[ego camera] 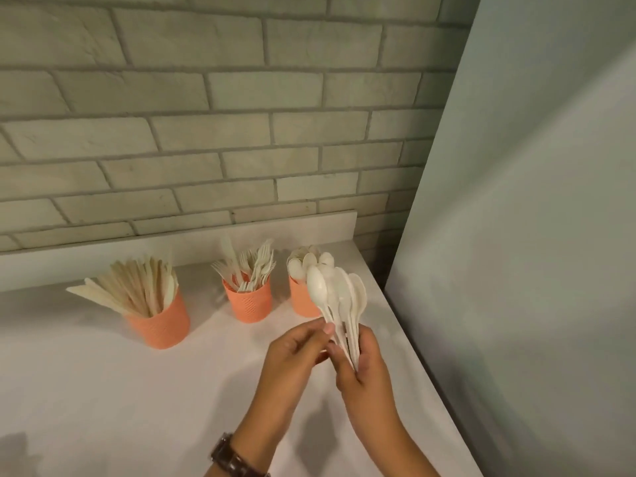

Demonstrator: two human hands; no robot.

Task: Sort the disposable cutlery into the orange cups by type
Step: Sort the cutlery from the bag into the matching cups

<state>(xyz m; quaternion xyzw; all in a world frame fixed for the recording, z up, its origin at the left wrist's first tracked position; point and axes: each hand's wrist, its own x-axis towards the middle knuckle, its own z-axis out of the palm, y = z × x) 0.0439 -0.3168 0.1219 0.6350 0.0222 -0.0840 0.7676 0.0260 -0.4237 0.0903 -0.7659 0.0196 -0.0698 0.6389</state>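
1. We hold the white plastic spoons [339, 297] bunched above the countertop's [137, 390] right edge, just before the orange spoon cup [299, 301].
2. Our right hand [363, 370] curls round the handles; our left hand [296, 352] pinches one handle.
3. We judge the spoons are the step in hand. Next, they need to drop handles-first into that cup.
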